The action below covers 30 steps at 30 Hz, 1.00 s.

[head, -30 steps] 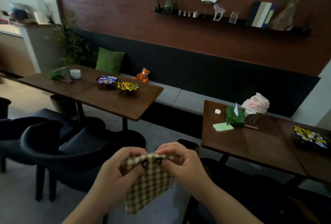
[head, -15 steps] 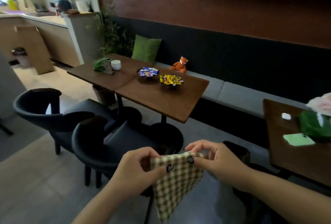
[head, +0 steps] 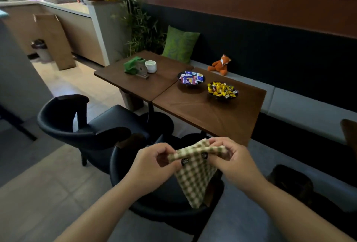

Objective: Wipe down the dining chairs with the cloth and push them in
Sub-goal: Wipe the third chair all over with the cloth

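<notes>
- Both hands pinch the top edge of the checked cloth (head: 195, 176): left hand (head: 154, 166) at one corner, right hand (head: 229, 160) at the other, cloth hanging above the near black chair (head: 123, 160).
- Judged step: readying the cloth; no chair wiped yet.
- Next: lower the cloth onto the near chair's backrest.
- The far black chair (head: 63, 118) stands just beside it, both pulled clear of the wooden table (head: 212, 112); open floor lies left.

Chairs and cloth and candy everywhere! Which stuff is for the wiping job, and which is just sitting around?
For the job: checked cloth, pinched by both hands; near chair; far chair.

Just sitting around: candy bowl, snack bowl, cup, toy fox, green cushion.
</notes>
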Tool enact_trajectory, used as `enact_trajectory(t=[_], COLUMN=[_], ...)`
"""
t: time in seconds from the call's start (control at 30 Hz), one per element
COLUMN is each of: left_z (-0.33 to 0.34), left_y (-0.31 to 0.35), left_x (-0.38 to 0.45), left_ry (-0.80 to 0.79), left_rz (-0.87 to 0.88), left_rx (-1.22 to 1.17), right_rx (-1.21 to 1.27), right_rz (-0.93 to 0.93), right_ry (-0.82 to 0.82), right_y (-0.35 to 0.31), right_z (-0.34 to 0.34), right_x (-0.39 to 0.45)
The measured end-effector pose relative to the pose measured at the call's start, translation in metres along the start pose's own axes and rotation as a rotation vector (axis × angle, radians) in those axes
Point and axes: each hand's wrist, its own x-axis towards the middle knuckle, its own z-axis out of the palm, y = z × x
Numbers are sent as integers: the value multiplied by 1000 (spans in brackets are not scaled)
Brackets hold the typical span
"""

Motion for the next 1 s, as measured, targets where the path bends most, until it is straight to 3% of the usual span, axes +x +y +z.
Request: enact_trajectory(t=[0.17, 0.3, 0.57, 0.7, 0.87, 1.0], left_z=[-85, -132, -153, -145, -136, -124], left_y=[-30, -41, -48, -44, -35, -9], left_x=[59, 94, 121, 117, 113, 110], left_ry=[-241, -340, -484, -368, -343, -336], left_rz=[253, 318, -125, -347, -338, -348], left_rx=[341, 320, -164, -515, -907, -759], right_rx=[-38, -194, -344, -92, 466, 518], right_rz=[-33, -77, -15, 113, 235, 255], right_ry=[223, 473, 741, 795, 768, 700], right_y=[-28, -55, -82, -87, -97, -109], right_z=[48, 80, 101, 101, 87, 65], right_x=[37, 54, 32, 16, 9, -4])
